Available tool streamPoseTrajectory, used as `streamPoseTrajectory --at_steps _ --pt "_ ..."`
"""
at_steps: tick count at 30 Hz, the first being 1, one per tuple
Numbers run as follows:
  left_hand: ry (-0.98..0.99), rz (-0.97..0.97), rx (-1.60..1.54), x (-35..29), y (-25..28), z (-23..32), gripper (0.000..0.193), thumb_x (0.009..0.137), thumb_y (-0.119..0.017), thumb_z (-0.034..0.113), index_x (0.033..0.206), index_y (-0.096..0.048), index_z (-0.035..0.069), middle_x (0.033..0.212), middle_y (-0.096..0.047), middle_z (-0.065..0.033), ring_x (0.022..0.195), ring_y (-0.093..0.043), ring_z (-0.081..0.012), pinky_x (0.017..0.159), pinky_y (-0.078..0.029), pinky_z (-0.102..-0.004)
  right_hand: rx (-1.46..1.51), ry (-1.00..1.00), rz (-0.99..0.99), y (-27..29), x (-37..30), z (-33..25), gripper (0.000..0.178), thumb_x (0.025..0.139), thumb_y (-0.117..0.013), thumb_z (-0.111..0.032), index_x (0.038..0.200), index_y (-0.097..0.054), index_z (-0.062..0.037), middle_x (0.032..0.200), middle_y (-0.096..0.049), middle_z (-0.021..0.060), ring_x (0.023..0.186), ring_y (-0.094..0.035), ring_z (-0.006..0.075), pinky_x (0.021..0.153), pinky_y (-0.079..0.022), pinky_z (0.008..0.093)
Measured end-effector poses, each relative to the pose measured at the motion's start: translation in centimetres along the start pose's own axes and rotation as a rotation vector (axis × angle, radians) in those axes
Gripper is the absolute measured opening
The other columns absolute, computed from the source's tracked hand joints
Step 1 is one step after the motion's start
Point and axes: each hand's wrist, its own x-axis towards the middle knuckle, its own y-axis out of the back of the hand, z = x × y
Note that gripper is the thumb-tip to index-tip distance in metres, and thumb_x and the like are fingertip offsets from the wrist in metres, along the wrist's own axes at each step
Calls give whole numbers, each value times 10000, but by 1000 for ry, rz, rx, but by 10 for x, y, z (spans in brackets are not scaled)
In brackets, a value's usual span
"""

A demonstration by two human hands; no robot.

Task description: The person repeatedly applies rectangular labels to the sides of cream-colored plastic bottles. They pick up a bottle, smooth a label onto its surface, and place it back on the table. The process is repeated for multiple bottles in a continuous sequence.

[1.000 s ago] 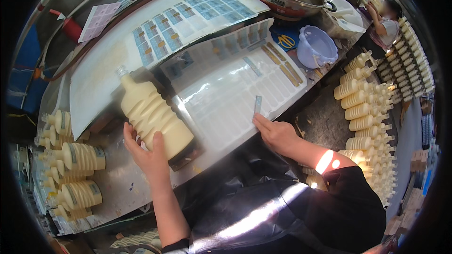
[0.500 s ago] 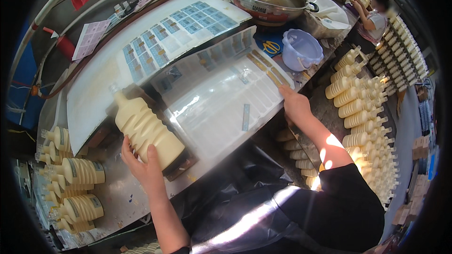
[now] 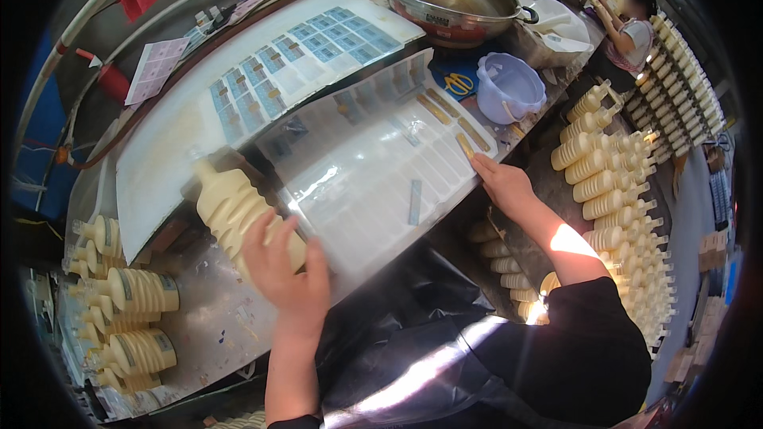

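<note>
A cream plastic bottle (image 3: 230, 205) with a ribbed, wavy body lies on its side in a dark holder (image 3: 191, 187) at the table's middle left. Over its base end is my left hand (image 3: 284, 264), fingers spread on or just above the bottle; whether it presses there I cannot tell. To the right, my right hand (image 3: 507, 184) pinches the near end of a narrow gold label strip (image 3: 465, 145) between thumb and fingertips. That strip is at the right edge of a clear label sheet (image 3: 358, 183), beside other gold strips (image 3: 474, 135). A bluish strip (image 3: 415, 202) is on the sheet too.
Behind the sheet slopes a white board (image 3: 171, 147) with rows of blue labels. Farther back stand a wide metal pan (image 3: 449, 0), a lilac bucket (image 3: 510, 87) and yellow-handled scissors (image 3: 458, 83). Bottles (image 3: 135, 290) crowd the left; many more (image 3: 604, 183) fill the right, near another person (image 3: 632, 36).
My left hand has shifted right, from the bottle's side to over its base end. A gold strip has come away from its neighbours at my right fingertips, and that hand has moved slightly nearer me.
</note>
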Motion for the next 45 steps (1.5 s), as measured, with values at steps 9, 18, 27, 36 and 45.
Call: streamPoseTrajectory --at_steps 9,18,27,36,45 --pt "-42 -196 -282 1 -55 35 303 749 -799 66 1036 -701 58 1102 -660 -135 1004 -631 -340 865 -514 -419 625 -234 137 27 12 -40 121 866 -712 -101 947 -756 -23 1032 -737 118 887 -720 284 766 -577 344" --pt "-126 -124 69 21 -46 42 379 681 -843 80 1013 -661 59 1003 -602 -118 890 -592 -336 781 -503 -416 1506 -223 -288 89 80 -173 377 995 -526 -46 1346 -636 38 1409 -558 118 735 -597 104 695 -527 253" --pt "481 113 -466 11 14 -8 114 879 -739 3 993 -735 8 909 -706 -47 793 -656 -138 764 -514 -273 1464 -31 -444 78 141 -232 492 947 -670 -102 1417 -552 -16 1269 -638 63 663 -558 43 602 -492 226" --pt "882 324 -738 38 44 -63 156 969 -696 108 1011 -711 -42 948 -724 -45 843 -642 -81 773 -521 -251 1517 -140 -426 62 218 -275 190 969 -694 -204 899 -720 -28 737 -631 -48 631 -516 11 549 -407 202" --pt "876 437 -713 27 18 -109 200 939 -758 160 952 -634 3 905 -629 -16 793 -559 -75 716 -482 -241 1272 -31 -264 35 256 -288 299 963 -657 -282 970 -686 15 915 -720 166 854 -696 271 787 -533 392"
